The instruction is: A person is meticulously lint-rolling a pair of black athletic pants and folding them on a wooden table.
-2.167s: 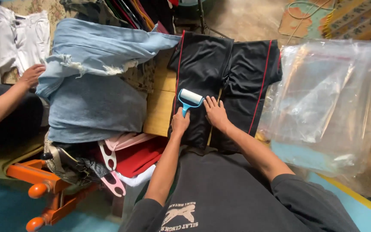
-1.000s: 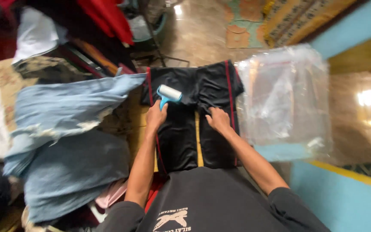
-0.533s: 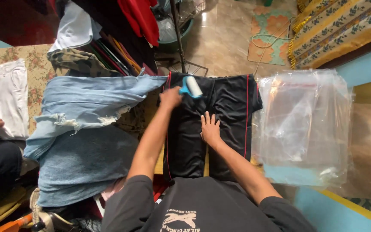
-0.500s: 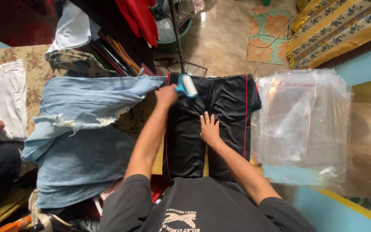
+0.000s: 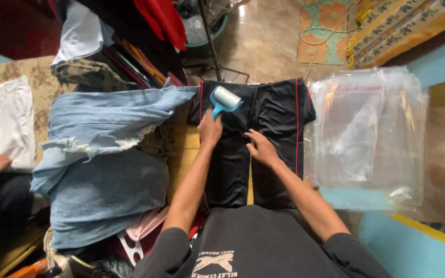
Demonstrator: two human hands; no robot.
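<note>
While our left hand (image 5: 210, 129) stays clamped on the lint roller (image 5: 224, 99), its head sits just beyond the knuckles on the black shorts (image 5: 279, 110); legs run toward us. Right hand (image 5: 261, 148) lies open, flat alongside, pinning fabric.

Both arms reach fwd, dark sleeves pushed to elbows. Left hand (image 5: 210, 129) fisted w/ fingers curled tight, wrist straight. Right hand (image 5: 261, 148) palm down, fingers spread flat, elbow bent out to the right.
</note>
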